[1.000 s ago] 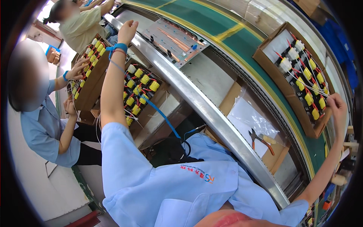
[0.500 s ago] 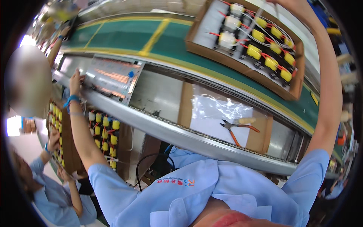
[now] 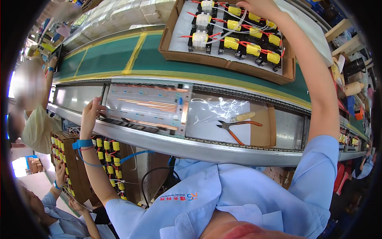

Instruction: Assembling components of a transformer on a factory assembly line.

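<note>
A flat circuit board with long copper strips and small blue parts sits across the metal rails at left of centre. My left hand is at its left edge, fingers curled and touching it. At the top, my right hand reaches over a cardboard box of yellow-wrapped coils and white-wrapped coils with red and white wires. Its fingers are bent together among the far coils, partly cut off by the picture's upper edge; what they hold is hidden.
Orange-handled cutting pliers and a tan stick-like piece lie on white paper between the rails. A green belt runs behind. At the lower left, a co-worker's hand is beside more boxed coils.
The circuit board has slid right along the rails, with my left hand following at its left edge. My right hand has shifted left over the box. The view has turned slightly.
</note>
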{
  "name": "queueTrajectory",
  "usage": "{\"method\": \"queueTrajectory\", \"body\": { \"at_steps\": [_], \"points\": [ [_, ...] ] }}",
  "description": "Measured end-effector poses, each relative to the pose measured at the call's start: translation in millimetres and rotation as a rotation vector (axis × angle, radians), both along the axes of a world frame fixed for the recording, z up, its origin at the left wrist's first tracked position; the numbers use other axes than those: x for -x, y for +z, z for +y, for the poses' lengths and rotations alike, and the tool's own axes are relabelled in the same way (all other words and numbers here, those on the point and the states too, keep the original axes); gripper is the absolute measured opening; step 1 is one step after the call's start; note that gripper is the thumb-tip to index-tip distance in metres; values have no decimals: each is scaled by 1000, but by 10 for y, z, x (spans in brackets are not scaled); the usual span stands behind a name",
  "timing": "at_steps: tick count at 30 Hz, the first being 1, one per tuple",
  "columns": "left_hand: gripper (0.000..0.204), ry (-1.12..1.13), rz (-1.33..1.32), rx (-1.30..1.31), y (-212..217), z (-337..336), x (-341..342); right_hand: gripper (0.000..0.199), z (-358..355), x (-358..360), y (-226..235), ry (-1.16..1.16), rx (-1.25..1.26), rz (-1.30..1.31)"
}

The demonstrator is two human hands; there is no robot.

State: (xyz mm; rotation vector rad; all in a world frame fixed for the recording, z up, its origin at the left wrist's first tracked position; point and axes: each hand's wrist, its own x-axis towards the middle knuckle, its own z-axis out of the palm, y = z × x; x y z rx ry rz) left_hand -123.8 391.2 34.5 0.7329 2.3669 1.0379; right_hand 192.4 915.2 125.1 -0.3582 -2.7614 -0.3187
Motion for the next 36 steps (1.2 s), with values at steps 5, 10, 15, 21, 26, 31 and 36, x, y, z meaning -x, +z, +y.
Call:
{"method": "queueTrajectory", "body": {
  "at_steps": [5, 10, 15, 21, 26, 31, 36],
  "points": [
    [53, -178, -82, -22, 115, 225, -593, 27, -204, -456, 125, -77, 83, 221],
    [46, -379, 45, 105, 286, 551, -1161, 26, -235, -719, 127, -248, 197, 162],
    [42, -613, 158, 263, 518, 942, -1721, 32, 25, -691, -206, -217, 287, 226],
    [39, -796, 441, 242, 657, 1289, -2031, 29, 76, -346, -347, 124, -195, 147],
    [28, -687, 848, -130, 931, 1838, -1965, 21, 73, -600, 16, 28, -362, 67],
    [27, -767, 1003, -293, 960, 2691, -1836, 13, 84, -1447, 71, -422, -374, 32],
    [31, -825, 1242, -386, 591, 3619, -1723, 35, -163, -1935, 27, -541, 173, -154]
  ]
}}
